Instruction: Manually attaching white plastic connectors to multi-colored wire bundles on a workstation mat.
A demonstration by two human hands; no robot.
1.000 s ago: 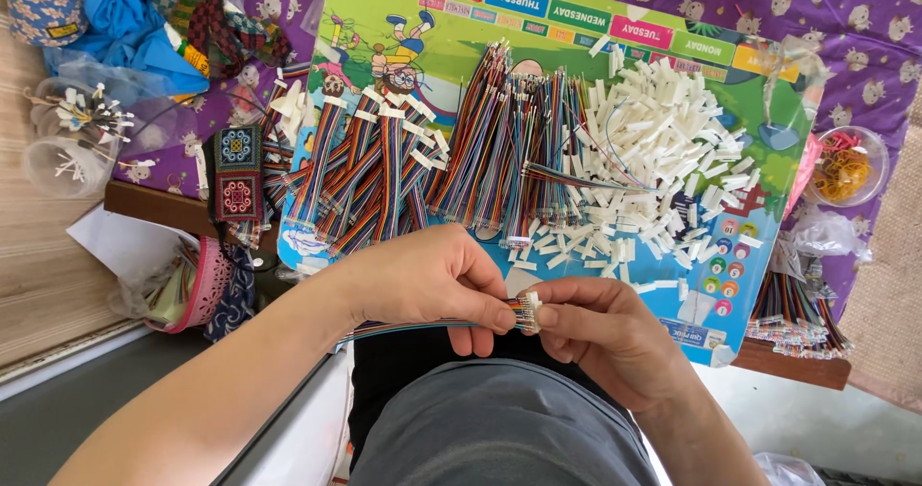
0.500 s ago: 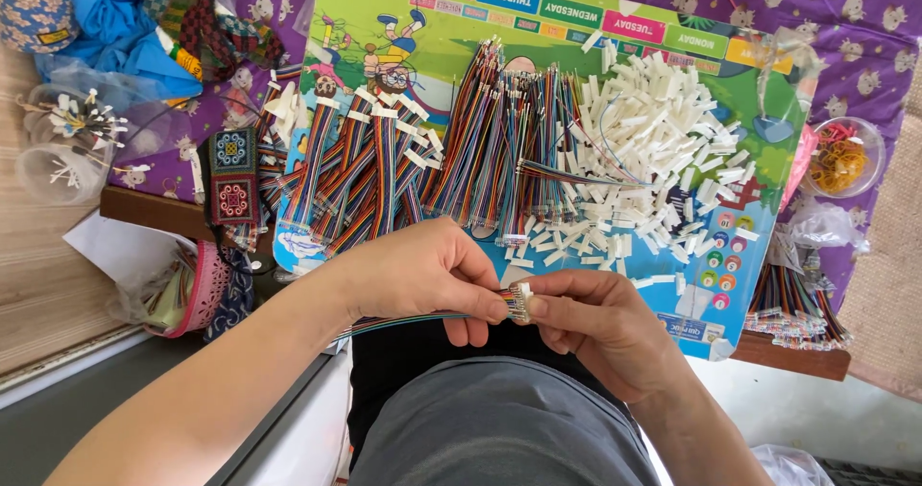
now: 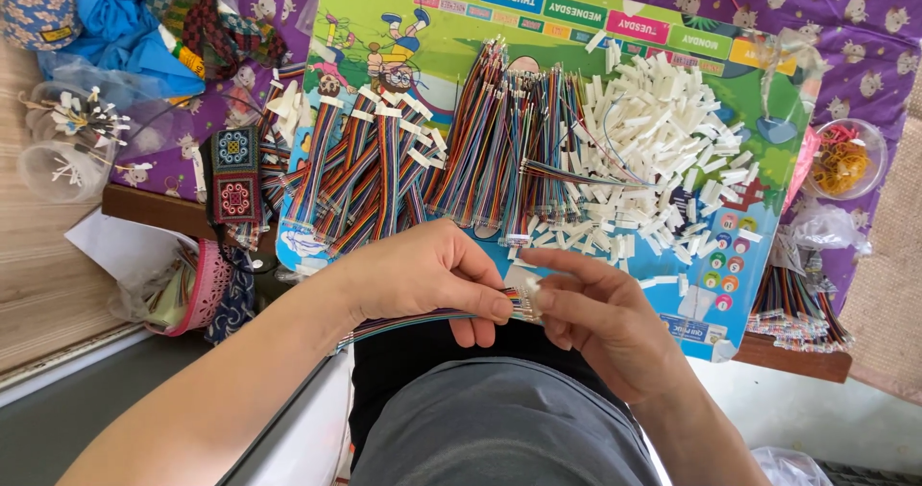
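Hands drawn slightly apart

The right hand [image 3: 591,318] has opened and shifted right; the white connector [image 3: 531,285] now sits just off the ribbon cable [image 3: 423,320] end pinched by the left hand [image 3: 432,279].

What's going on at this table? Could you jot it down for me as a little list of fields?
Left hand: pinches a flat rainbow-coloured ribbon cable near its end
Right hand: holds a small white connector at the cable's tip
Work surface: colourful printed board on a purple cloth
On the board: bundles of ribbon cables, pile of white connectors
Right edge: clear bowl of rubber bands
Left edge: clear plastic cups
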